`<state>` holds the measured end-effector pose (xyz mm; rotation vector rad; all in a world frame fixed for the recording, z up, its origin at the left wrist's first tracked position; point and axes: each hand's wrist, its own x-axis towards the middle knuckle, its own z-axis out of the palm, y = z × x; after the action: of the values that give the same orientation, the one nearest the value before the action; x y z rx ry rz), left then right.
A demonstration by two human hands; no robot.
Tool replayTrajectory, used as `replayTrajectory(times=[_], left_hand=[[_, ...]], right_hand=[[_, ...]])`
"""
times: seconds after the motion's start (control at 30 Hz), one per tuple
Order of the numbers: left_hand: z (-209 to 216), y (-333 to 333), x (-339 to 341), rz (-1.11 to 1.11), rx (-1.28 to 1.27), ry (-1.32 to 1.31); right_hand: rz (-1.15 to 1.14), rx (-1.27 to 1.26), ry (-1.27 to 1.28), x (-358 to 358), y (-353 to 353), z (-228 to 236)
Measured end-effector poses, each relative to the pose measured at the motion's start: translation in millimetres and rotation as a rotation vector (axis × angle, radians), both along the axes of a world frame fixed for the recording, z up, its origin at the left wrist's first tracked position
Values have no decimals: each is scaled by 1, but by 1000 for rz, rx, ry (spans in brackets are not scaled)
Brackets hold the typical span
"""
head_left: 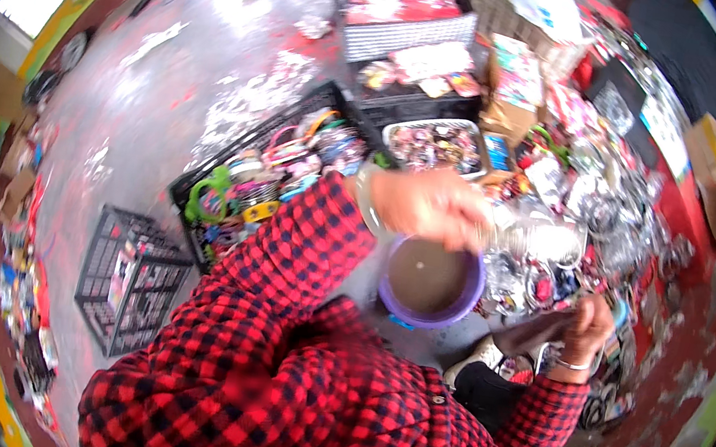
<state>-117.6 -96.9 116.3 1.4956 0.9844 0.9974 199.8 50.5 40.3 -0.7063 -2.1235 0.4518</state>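
My left hand [433, 206], with a pale bangle at its wrist, reaches over the far rim of a purple basin [478, 286] holding murky brown water [426, 276]. Its fingers are closed on one end of a pale, see-through, roll-shaped bundle [541, 241], blurred, whose exact kind I cannot make out. To the right and nearer me, my right hand [588, 328] grips a grey-brown cloth [532, 331] that hangs toward the left, above my shoe [483, 356]. A silvery bracelet circles that wrist.
Left of the basin stands a black crate [192, 175] of colourful hairbands, with an upturned-looking dark crate [133, 284] nearer. Beyond are a white tray [391, 142] of small trinkets and a stacked grey crate [409, 45]. Clear plastic bags [618, 208] heap up on the right.
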Motion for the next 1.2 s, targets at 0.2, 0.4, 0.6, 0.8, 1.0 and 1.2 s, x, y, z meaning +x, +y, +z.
replayTrajectory(times=[0.2, 0.4, 0.6, 0.8, 1.0, 1.2], left_hand=[[-30, -147, -112, 860, 45, -383], [-82, -340, -182, 1375, -196, 80], [-138, -425, -199, 1557, -381, 760], [-165, -404, -230, 1165, -566, 1266], [-201, -378, -270, 854, -745, 1263], [-237, -374, -295, 787, -968, 1274]], right_hand=[[-92, -175, -105, -4, 4, -28], [11, -91, -347, -30, -29, -28], [20, -62, -400, -25, -56, -32], [28, -121, -483, -11, -87, -48], [-35, -139, -551, -14, -98, -53], [-32, -149, -618, -21, -93, -71]])
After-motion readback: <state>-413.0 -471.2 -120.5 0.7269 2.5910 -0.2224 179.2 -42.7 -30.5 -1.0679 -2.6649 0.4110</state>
